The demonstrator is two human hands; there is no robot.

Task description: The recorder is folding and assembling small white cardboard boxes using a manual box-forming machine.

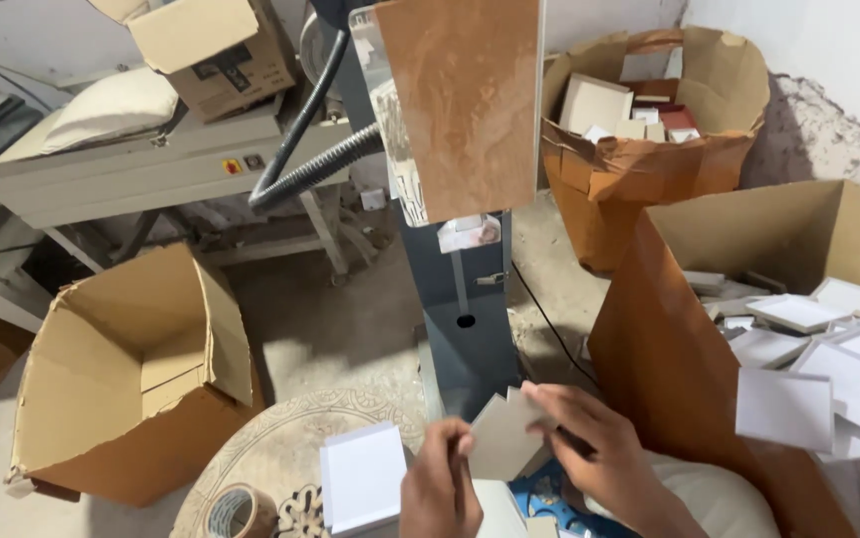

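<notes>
Left hand (440,490), right hand (594,448): both grips closed on grey card piece (505,438) held between them.

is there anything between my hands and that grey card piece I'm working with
No, nothing visible. Both the left hand and the right hand already touch the grey card piece, the left at its left edge and the right at its right side. The white square stack lies apart, to the left.
</notes>
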